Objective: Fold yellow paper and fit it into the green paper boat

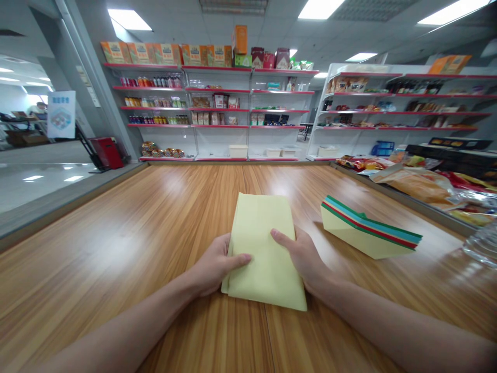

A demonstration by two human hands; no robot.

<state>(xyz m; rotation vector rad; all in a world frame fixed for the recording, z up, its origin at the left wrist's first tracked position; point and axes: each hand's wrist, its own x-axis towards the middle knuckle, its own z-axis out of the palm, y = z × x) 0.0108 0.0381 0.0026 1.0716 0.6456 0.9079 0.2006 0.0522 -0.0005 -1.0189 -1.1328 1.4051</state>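
Observation:
A pale yellow folded sheet of paper (261, 223), in more than one layer, is held between my two hands above the wooden table. My left hand (217, 264) grips its left edge, thumb on top and the other fingers hidden beneath. On the right edge, my right hand (303, 254) holds it the same way, its thumb lying across the face. To the right stands a folded paper piece (368, 233), pale yellow below with green, blue and red bands along its upper edge.
Wood-grain table (155, 228) spreads around me. Packaged snacks (419, 186) lie beyond its right border, and a clear plastic container (483, 243) sits at the right edge. Stocked shelves (217, 110) line the back. A sign board (61, 115) stands at far left.

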